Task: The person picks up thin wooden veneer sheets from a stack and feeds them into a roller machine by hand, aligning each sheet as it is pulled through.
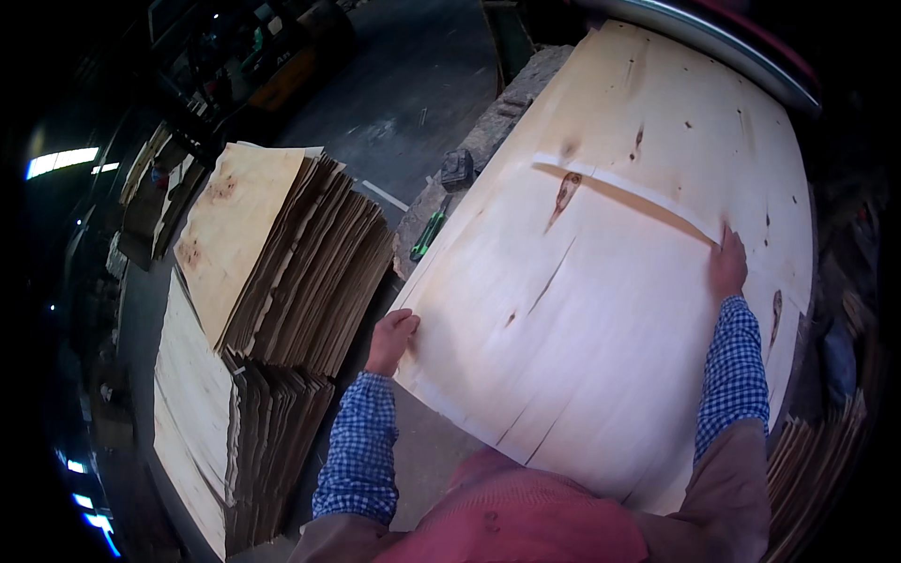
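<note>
Two hands on one veneer sheet [610,310], pale wood, large, lying flat on a worktable and filling the centre and right of the view.

Left hand [391,340]: at the sheet's left edge, about 8 o'clock from the sheet's centre. Fingers curled over the edge, gripping it; thumb side lies on top. Sleeve is blue-and-white check.

Right hand [727,265]: flat on the sheet's top face, about 2 o'clock from centre. Fingers together, extended, pressed on the near end of a tape strip [624,192]. Holds nothing; palm down.

Tape strip: pale, narrow, runs diagonally from about 11 o'clock to the right hand, over a long split. A dark knot [565,192] sits just below the strip's left part. Further splits run from centre toward the near edge at 6 o'clock.

Surroundings:
- Veneer stack [282,272] at 9 o'clock, well apart from the sheet, top sheet pale with brown blotches, edges fanned.
- Lower stack [202,413] at 8 o'clock, partly under the first.
- Green-handled knife [427,235] on the table surface just beside the sheet's left edge, at 10 o'clock.
- Dark small object [457,169] beyond the knife; kind cannot be told.
- Metal roller [723,42] along the sheet's far edge, 1 o'clock.
- More veneer edges [812,469] at 4 o'clock.
</note>
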The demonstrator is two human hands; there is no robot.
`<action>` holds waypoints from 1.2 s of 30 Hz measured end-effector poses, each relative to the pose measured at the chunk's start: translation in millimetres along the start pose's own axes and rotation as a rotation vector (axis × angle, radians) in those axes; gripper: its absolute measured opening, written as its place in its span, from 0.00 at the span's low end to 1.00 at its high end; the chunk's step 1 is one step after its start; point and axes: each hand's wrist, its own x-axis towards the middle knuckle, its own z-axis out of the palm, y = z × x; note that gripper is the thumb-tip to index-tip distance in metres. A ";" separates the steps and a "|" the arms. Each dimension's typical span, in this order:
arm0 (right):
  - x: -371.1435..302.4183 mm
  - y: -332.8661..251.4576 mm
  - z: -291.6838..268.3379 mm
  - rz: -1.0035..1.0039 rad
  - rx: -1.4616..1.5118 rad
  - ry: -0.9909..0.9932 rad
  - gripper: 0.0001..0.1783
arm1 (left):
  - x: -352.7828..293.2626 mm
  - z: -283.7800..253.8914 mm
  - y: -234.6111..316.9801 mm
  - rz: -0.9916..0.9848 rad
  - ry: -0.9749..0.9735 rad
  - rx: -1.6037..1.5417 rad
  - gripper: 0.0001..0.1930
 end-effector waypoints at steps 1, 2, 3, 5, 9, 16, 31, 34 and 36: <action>-5.9 -11.5 4.2 -0.007 -0.063 -0.036 0.27 | 5.9 2.4 -7.5 0.016 0.033 0.051 0.15; -17.1 -20.2 6.0 -0.014 -0.130 -0.068 0.26 | 16.5 2.2 -21.2 0.036 0.066 0.095 0.15; -31.2 -26.9 7.3 -0.020 -0.199 -0.097 0.26 | 28.4 0.3 -38.0 0.058 0.098 0.137 0.15; -69.9 -28.3 7.5 -0.057 -0.140 -0.064 0.24 | 37.1 1.2 -42.2 0.082 0.097 0.255 0.16; -166.6 -41.9 -22.8 -0.115 -0.024 -0.077 0.22 | 49.8 4.4 -18.4 0.040 0.033 0.409 0.16; -348.9 -83.7 -93.4 -0.136 0.093 -0.220 0.27 | 23.2 -60.7 56.4 -0.023 -0.504 -0.207 0.22; -418.8 -160.0 -197.7 -0.107 0.129 -0.160 0.37 | -135.7 -33.6 97.9 -0.087 -0.588 -0.962 0.24; -416.6 -162.1 -205.7 -0.079 0.164 -0.206 0.39 | -129.7 -32.6 78.6 -0.142 -0.595 -0.975 0.23; -428.8 -160.5 -204.6 -0.073 0.132 -0.224 0.39 | -119.1 -40.7 44.9 -0.232 -0.561 -0.773 0.23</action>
